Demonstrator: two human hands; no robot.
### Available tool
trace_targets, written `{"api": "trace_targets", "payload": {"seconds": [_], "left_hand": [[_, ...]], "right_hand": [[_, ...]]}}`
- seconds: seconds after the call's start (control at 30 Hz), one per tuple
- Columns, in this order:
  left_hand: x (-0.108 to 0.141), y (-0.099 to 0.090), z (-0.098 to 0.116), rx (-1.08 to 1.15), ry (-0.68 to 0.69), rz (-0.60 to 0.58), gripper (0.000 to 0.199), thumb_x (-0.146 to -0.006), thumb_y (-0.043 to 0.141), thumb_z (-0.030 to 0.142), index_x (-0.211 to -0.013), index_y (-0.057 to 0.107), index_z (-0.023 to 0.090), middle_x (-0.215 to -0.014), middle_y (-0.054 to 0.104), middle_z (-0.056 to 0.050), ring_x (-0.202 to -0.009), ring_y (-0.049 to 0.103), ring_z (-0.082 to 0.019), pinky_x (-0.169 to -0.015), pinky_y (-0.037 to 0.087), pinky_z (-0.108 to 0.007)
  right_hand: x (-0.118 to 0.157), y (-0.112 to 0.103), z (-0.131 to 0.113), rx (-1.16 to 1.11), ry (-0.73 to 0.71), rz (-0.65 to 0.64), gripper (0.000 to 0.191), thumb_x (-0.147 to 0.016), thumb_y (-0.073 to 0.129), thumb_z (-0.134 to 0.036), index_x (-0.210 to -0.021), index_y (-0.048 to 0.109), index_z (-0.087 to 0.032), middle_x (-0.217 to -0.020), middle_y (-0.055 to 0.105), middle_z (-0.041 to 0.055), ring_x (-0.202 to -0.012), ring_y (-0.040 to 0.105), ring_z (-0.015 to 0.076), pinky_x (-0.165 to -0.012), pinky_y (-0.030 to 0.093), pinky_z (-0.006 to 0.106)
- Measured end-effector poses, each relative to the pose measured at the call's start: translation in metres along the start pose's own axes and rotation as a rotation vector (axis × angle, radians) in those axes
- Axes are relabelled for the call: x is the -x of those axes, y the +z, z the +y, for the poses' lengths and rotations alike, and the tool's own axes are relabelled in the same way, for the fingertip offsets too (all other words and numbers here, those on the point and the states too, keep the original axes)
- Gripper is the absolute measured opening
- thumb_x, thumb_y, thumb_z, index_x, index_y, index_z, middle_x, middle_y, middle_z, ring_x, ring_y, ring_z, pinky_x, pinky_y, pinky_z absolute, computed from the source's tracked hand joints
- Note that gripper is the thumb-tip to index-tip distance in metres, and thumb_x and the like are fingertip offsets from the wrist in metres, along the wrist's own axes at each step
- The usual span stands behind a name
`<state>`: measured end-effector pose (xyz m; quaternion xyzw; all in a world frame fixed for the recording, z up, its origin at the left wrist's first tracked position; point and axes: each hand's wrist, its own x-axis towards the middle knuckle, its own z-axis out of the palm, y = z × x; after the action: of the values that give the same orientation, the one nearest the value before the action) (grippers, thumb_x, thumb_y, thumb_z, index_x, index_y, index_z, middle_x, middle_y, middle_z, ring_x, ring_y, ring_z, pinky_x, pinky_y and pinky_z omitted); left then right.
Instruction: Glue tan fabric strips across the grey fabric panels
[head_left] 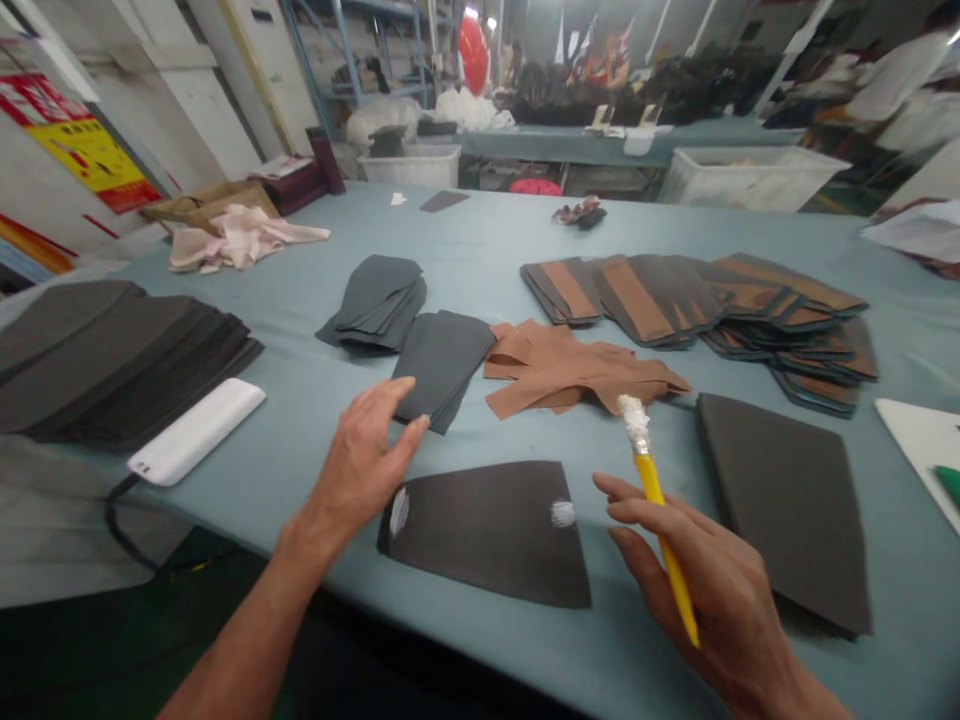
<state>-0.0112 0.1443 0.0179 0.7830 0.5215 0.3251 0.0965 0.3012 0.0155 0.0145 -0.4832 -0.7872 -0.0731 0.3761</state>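
In my right hand (694,570) is a yellow-handled brush (664,530), its bristles coated white and pointing up and away. Below and between my hands lies a dark panel (487,530) with a white smear near each end. My left hand (364,450) hovers by the panel's left end, fingers apart and holding nothing. Its fingertips reach toward a stack of dark grey pieces (444,360); whether they touch it I cannot tell. Beyond the panel sits a loose pile of brown strips (577,365). A thick stack of dark panels (784,510) stands right of my right hand.
Dark panels (112,350) are heaped at the left, beside a white oblong device (199,430) with a black cable. Another grey stack (379,300) lies farther back. Fanned dark pieces with brown strips (660,290) spread at back right. A white board (922,440) juts in at right.
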Motion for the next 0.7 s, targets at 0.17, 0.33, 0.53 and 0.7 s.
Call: {"api": "trace_targets", "payload": {"seconds": [0.17, 0.33, 0.53, 0.7], "left_hand": [[-0.034, -0.024, -0.009, -0.033, -0.184, 0.140, 0.054, -0.102, 0.055, 0.049, -0.142, 0.059, 0.012, -0.145, 0.067, -0.015, -0.137, 0.061, -0.035, -0.116, 0.048, -0.053], [-0.053, -0.007, 0.019, 0.027, -0.103, 0.059, 0.044, -0.101, 0.059, 0.045, -0.134, 0.065, 0.017, -0.137, 0.073, -0.010, -0.129, 0.067, -0.028, -0.113, 0.051, -0.046], [-0.056, 0.062, 0.050, 0.040, 0.099, -0.236, 0.031, -0.097, 0.064, 0.032, -0.125, 0.070, 0.020, -0.125, 0.078, -0.007, -0.117, 0.073, -0.024, -0.106, 0.056, -0.039], [-0.063, 0.094, 0.051, -0.112, 0.120, -0.339, 0.040, -0.095, 0.068, 0.029, -0.132, 0.063, 0.014, -0.137, 0.070, -0.017, -0.128, 0.065, -0.033, -0.112, 0.050, -0.050]], "right_hand": [[0.019, 0.000, -0.006, -0.024, 0.045, -0.002, 0.006, -0.105, 0.059, -0.016, -0.107, 0.064, -0.019, -0.111, 0.082, 0.0142, -0.090, 0.083, 0.0208, -0.079, 0.066, 0.028], [0.028, 0.001, -0.013, -0.033, 0.074, 0.045, 0.009, -0.103, 0.060, -0.014, -0.105, 0.064, -0.021, -0.108, 0.083, 0.0113, -0.087, 0.083, 0.0192, -0.078, 0.066, 0.025], [0.043, 0.007, -0.013, -0.066, 0.062, 0.030, 0.018, -0.100, 0.058, -0.006, -0.109, 0.063, -0.021, -0.114, 0.082, 0.0130, -0.098, 0.082, 0.0184, -0.083, 0.066, 0.025], [0.058, 0.019, -0.010, -0.067, 0.096, 0.124, 0.019, -0.100, 0.054, -0.008, -0.107, 0.065, -0.022, -0.110, 0.083, 0.0126, -0.094, 0.082, 0.0189, -0.079, 0.066, 0.025]]}}
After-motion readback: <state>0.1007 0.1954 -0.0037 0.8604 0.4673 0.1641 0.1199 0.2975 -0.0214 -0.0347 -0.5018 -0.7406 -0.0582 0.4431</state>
